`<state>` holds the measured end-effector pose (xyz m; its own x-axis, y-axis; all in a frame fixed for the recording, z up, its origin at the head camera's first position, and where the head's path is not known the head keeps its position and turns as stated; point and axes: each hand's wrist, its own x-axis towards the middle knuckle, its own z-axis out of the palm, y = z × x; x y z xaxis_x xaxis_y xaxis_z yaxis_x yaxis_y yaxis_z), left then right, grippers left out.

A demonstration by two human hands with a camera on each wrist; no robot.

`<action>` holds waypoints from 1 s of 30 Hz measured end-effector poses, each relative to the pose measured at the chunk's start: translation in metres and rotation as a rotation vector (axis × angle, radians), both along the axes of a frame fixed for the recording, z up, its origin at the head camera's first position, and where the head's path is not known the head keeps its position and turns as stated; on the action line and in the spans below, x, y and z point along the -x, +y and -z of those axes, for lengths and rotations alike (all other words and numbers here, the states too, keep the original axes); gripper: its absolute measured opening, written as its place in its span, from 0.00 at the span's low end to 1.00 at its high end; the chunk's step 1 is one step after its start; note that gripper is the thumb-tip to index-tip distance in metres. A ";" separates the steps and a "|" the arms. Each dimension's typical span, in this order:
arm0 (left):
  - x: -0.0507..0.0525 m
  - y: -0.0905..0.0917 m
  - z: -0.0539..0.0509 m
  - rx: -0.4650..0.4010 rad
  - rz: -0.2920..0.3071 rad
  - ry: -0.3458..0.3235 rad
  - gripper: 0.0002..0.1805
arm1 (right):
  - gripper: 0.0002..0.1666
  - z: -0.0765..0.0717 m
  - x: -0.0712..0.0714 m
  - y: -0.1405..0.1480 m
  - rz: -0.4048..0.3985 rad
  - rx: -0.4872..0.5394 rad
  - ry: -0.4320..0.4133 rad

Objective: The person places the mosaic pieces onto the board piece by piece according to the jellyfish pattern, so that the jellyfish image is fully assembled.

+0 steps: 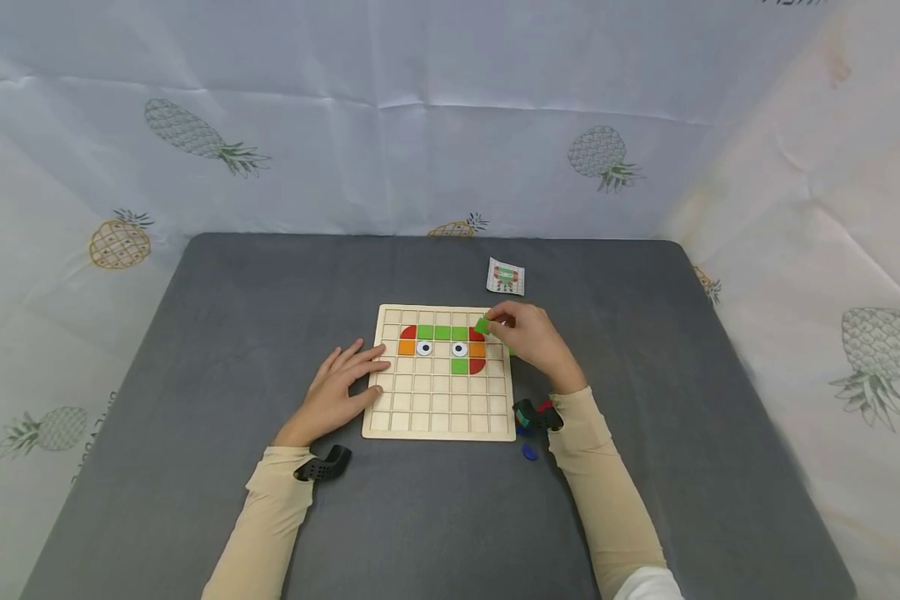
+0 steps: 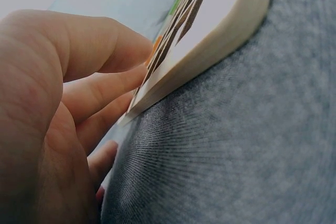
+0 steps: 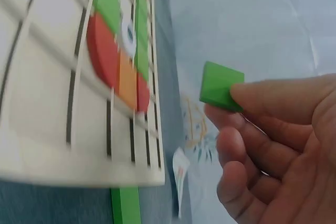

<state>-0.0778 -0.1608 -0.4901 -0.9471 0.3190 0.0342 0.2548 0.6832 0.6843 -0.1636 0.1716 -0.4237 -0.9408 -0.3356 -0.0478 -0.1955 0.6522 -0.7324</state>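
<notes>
A wooden grid board point(image 1: 427, 404) lies on the table with coloured tiles in its upper squares: green, orange, red quarter-rounds and two eye tiles point(image 1: 459, 349). My right hand point(image 1: 528, 333) pinches a green square tile point(image 3: 220, 85) between thumb and fingers, raised over the board's upper right corner. My left hand point(image 1: 337, 396) rests at the board's left edge, fingers spread and fairly straight, the tips touching the rim. In the left wrist view the thumb and fingers point(image 2: 113, 45) lie against the board's side point(image 2: 210, 61).
A small printed card point(image 1: 506, 277) with a coloured picture lies behind the board. Loose pieces, including a blue one point(image 1: 529, 452), lie by the board's right side, partly hidden under the right wrist. Another green piece point(image 3: 126, 205) lies beside the board's edge.
</notes>
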 end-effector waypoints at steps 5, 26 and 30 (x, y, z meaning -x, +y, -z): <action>0.000 0.000 -0.001 -0.003 0.005 0.007 0.24 | 0.12 0.000 0.000 -0.010 -0.057 -0.006 -0.024; 0.003 -0.002 0.002 0.007 -0.007 0.018 0.24 | 0.10 -0.006 0.011 -0.050 -0.255 -0.138 -0.098; 0.001 -0.001 0.002 0.003 0.000 0.016 0.24 | 0.09 -0.003 0.009 -0.049 -0.299 -0.169 -0.112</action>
<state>-0.0789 -0.1622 -0.4925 -0.9465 0.3192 0.0482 0.2657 0.6854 0.6779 -0.1725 0.1222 -0.4204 -0.7882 -0.5736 -0.2229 -0.3206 0.6919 -0.6469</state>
